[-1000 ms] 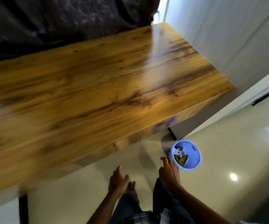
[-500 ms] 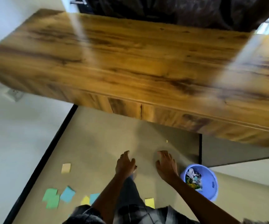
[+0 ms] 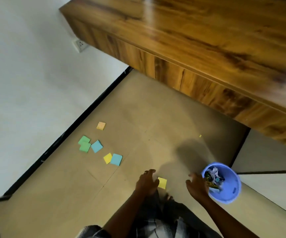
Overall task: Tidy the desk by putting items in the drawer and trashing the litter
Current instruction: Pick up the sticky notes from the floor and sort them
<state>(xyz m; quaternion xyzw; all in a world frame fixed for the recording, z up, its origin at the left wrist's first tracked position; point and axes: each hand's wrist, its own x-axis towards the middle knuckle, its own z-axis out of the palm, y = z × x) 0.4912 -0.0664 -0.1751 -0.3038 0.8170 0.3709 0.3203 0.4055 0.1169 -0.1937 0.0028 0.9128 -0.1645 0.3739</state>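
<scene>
Both hands hang over the floor with fingers loosely spread, holding nothing: left hand (image 3: 147, 183) beside a yellow sticky note (image 3: 162, 182), right hand (image 3: 197, 186) at the rim of the blue waste bin (image 3: 231, 189), which contains crumpled litter (image 3: 213, 178). Further sticky notes (image 3: 96, 146), green, blue, yellow and apparently orange, lie scattered near the wall. Wooden desk (image 3: 207, 35) stands above.

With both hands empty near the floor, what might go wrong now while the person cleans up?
1. The right hand hangs beside the blue bin, which holds litter; a bump may tip it.
2. The paper notes lie scattered left of the left hand; the far orange note by the wall may be missed.
</scene>
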